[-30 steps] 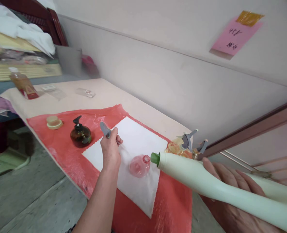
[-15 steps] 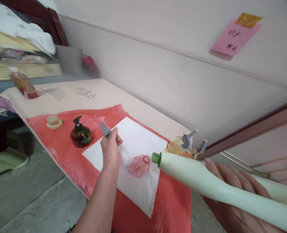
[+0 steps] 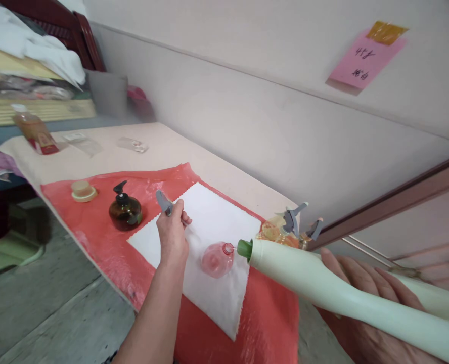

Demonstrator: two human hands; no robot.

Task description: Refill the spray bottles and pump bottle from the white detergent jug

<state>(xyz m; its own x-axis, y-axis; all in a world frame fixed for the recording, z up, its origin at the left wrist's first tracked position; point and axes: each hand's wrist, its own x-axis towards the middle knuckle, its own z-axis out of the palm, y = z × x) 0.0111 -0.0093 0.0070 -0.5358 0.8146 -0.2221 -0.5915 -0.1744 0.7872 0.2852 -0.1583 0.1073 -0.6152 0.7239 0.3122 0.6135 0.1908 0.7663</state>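
left hand (image 3: 172, 235) gripped grey plastic pump head (image 3: 164, 203) | right hand (image 3: 366, 283) gripped pale-green plastic jug (image 3: 300, 264) | green spout (image 3: 244, 248) stayed aimed into transparent pinkish round bottle (image 3: 216, 261), little changed: pour apparently steady

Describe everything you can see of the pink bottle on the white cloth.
The pink bottle is clear and rounded, plastic or glass by its look, with a short neck and a red ring around its open mouth. It seems to stand upright on the white cloth. A thin stream appears to enter it from the green spout, which sits just apart. Its fill level cannot be told.
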